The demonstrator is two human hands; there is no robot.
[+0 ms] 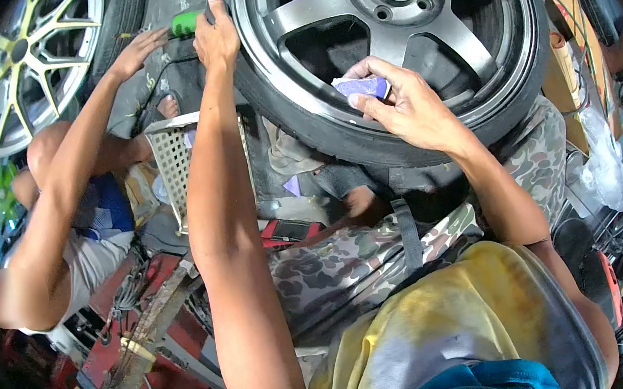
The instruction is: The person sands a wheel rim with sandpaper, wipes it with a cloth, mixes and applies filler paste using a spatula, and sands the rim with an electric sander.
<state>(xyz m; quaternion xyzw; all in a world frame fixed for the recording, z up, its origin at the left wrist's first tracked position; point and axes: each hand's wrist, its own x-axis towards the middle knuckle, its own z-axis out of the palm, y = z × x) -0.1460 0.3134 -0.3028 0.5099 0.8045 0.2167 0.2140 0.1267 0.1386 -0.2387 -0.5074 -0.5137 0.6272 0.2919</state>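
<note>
A grey spoked wheel (375,14) with a black tire (305,135) lies tilted in front of me. My right hand (413,110) pinches a folded piece of purple sandpaper (362,87) against the lower-left part of the rim. At the tire's upper-left edge, my left hand (217,42) has its fingers curled around the side. Its grip is partly hidden. Just left of that hand is a green object (186,23), perhaps a tool, its dark end beside my fingers.
Another person's hand (138,53) reaches toward the green object from the left. A second wheel (23,54) stands at upper left. Between us sits a cream plastic basket (179,163). A purple scrap (292,187) lies below the tire; a clear plastic bag (606,165) hangs at right.
</note>
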